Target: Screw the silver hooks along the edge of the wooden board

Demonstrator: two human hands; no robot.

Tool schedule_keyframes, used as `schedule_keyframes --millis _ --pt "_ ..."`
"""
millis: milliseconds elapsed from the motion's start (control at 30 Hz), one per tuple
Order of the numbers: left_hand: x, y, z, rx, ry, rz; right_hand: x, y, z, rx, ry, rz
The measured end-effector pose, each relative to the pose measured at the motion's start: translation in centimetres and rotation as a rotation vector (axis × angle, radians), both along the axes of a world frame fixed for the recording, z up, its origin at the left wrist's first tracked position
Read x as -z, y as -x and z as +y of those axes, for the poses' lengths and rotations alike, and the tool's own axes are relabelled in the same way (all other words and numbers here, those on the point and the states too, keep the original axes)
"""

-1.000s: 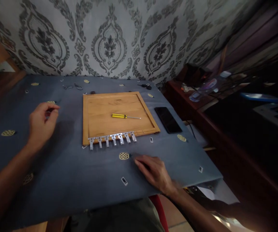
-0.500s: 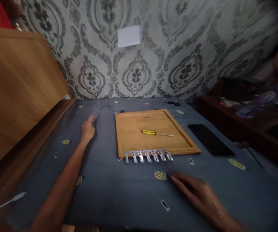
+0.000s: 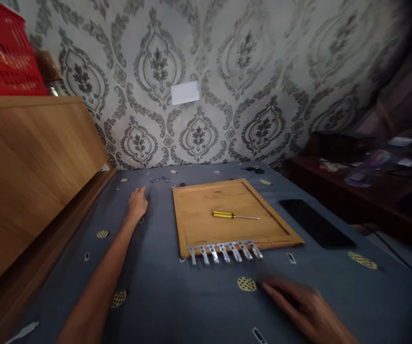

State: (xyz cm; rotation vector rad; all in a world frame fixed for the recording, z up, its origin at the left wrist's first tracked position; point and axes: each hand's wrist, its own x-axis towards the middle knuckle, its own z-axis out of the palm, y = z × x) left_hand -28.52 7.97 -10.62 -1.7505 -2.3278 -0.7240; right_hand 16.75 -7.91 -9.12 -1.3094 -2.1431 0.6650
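Observation:
A wooden panel (image 3: pixel 198 229) lies flat on a table covered with a blue cloth (image 3: pixel 166 296). A yellow-handled screwdriver (image 3: pixel 231 215) rests on the panel. Several metal brackets (image 3: pixel 225 251) line up along its near edge. My left hand (image 3: pixel 137 203) reaches far out to the left of the panel, palm down on the cloth, close to small metal bits (image 3: pixel 160 180) near the wall. My right hand (image 3: pixel 304 308) lies flat on the cloth in front of the panel, fingers stretched out, holding nothing.
A black phone (image 3: pixel 316 223) lies right of the panel. A wooden cabinet (image 3: pixel 23 177) with a red crate (image 3: pixel 3 57) on top stands at the left. A dark side table (image 3: pixel 363 186) with clutter is at the right. Patterned wallpaper lies behind.
The camera has tilted up and to the left. My left arm has stretched forward to the far side of the table. My right hand has stayed flat on the cloth.

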Motion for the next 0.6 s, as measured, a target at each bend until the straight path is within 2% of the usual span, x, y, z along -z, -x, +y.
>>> schedule_keyframes --millis 167,300,433,600 --pt "-1.0 -1.0 4.0 0.032 0.009 0.047 0.0 -0.1 -0.1 0.016 0.069 0.008" --pt "-1.3 -1.1 6.5 -0.001 0.011 0.059 0.3 -0.1 0.0 0.047 0.069 0.024" --pt "-1.5 -0.6 7.6 -0.042 0.038 0.049 0.3 -0.2 0.2 0.023 0.096 0.037" --pt "-1.9 0.0 7.8 -0.060 0.104 0.042 0.4 -0.3 0.5 0.033 0.128 0.057"
